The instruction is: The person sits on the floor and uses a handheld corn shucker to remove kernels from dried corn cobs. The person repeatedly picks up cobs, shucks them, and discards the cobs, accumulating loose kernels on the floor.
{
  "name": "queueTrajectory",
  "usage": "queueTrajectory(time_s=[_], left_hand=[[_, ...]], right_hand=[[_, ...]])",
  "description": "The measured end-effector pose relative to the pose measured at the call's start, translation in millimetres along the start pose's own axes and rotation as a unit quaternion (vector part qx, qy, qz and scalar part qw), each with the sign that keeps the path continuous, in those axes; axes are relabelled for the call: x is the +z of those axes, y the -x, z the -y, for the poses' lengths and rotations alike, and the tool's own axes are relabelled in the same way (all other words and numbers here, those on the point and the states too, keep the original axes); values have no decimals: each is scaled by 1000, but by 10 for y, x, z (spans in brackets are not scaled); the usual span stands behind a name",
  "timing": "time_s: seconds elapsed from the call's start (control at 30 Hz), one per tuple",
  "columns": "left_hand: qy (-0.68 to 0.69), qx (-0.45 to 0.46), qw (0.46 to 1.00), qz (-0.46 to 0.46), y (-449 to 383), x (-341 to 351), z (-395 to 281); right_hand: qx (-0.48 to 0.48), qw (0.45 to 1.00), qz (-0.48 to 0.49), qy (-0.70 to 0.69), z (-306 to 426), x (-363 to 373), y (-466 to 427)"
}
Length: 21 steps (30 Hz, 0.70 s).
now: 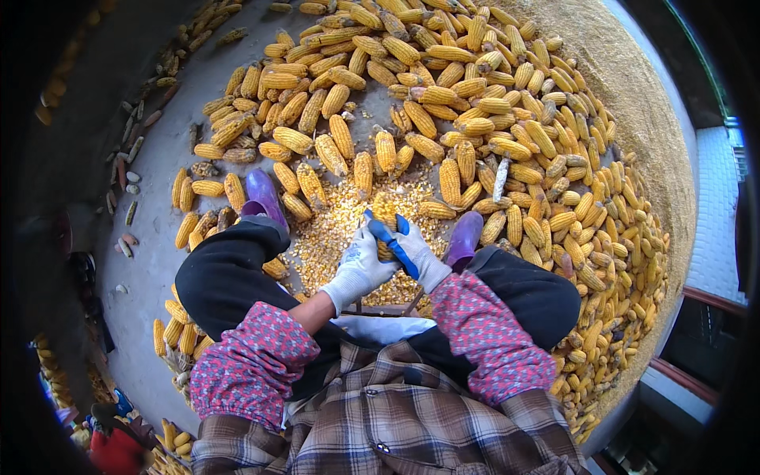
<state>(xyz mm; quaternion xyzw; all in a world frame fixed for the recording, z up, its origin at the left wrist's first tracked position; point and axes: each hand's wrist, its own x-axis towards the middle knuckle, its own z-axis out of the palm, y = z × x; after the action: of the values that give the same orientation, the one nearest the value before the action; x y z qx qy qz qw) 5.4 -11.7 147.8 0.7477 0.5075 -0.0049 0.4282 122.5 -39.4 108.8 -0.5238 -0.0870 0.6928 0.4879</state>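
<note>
Both my hands wear white work gloves with blue coated fingers, and they meet at one ear of corn (pixel 385 209) held between my knees. My left hand (pixel 363 261) is closed around its left side; my right hand (pixel 411 244) grips it from the right, with the blue fingers overlapping. The ear's lower part is partly hidden by the gloves. Beneath them lies a spread of loose corn kernels (pixel 320 249) on the concrete floor. Several whole ears, one of them (pixel 363 175) just beyond my hands, ring the kernels.
A large heap of corn ears (pixel 594 237) curves around the front and right. Behind it spreads a bed of grain (pixel 641 77). Bare cobs (pixel 132 148) lie on the floor at left. My purple boots (pixel 264 193) flank the kernels. Something red (pixel 116 451) shows at lower left.
</note>
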Motion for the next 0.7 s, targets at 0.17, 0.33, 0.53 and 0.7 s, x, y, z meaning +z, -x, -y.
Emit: queueTrajectory(time_s=[0.17, 0.33, 0.53, 0.7], left_hand=[[422, -113, 899, 26, 176, 168, 452], [423, -229, 846, -230, -39, 375, 852], [596, -302, 740, 75, -366, 860, 1109], [619, -347, 704, -24, -370, 1041, 1019]], right_hand=[[90, 993, -65, -35, -368, -242, 123], [182, 974, -66, 120, -658, -178, 90], [129, 861, -36, 490, -1006, -80, -34], [105, 799, -24, 591, -975, -41, 110]])
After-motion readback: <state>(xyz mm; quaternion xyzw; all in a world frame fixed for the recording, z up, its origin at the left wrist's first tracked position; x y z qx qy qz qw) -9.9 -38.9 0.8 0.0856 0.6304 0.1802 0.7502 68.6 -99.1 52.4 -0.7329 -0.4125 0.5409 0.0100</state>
